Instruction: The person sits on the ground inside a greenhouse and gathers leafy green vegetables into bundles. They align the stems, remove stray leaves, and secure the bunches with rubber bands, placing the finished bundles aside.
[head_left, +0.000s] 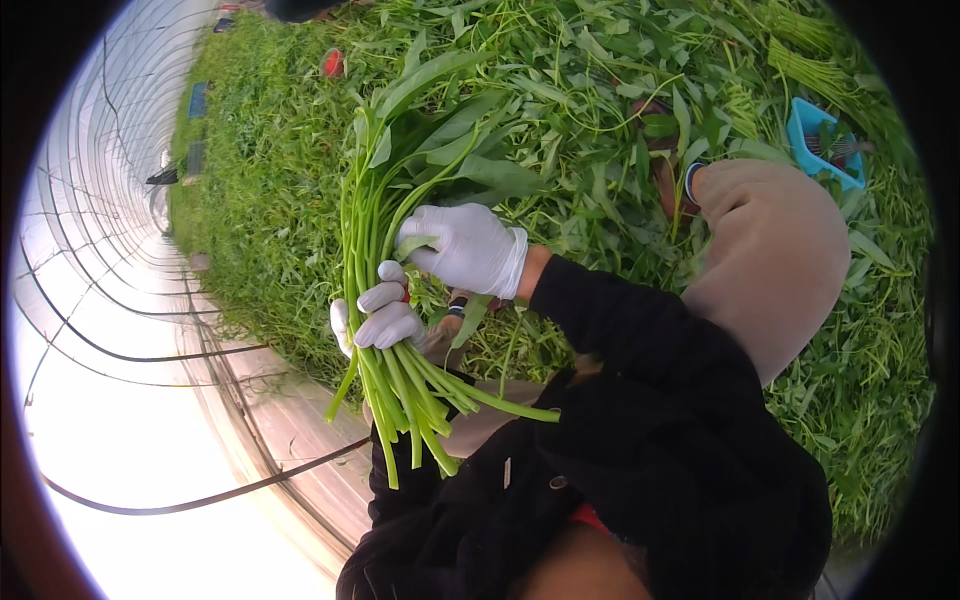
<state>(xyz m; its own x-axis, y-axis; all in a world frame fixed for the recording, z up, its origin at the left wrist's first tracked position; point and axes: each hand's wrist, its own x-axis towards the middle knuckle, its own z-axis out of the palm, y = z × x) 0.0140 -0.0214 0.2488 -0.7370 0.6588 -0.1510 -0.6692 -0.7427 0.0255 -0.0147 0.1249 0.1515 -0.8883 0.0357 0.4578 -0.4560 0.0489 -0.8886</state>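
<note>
A bunch of long-stemmed leafy greens, seemingly water spinach, stands in front of me with leaves up and cut stem ends down. My left hand, in a white glove, wraps around the lower stems. Something small and red shows beside its fingers, too hidden to name. Just above, my right hand, also gloved in white, presses against the bunch with curled fingers. A small green leaf is pinched between its thumb and fingers. The fingertips are partly hidden.
Dense greens cover the ground around me. A blue plastic basket sits at right, near piled stem bundles. My bent knee is at right. A red object lies far off. Greenhouse hoops and plastic film line the left.
</note>
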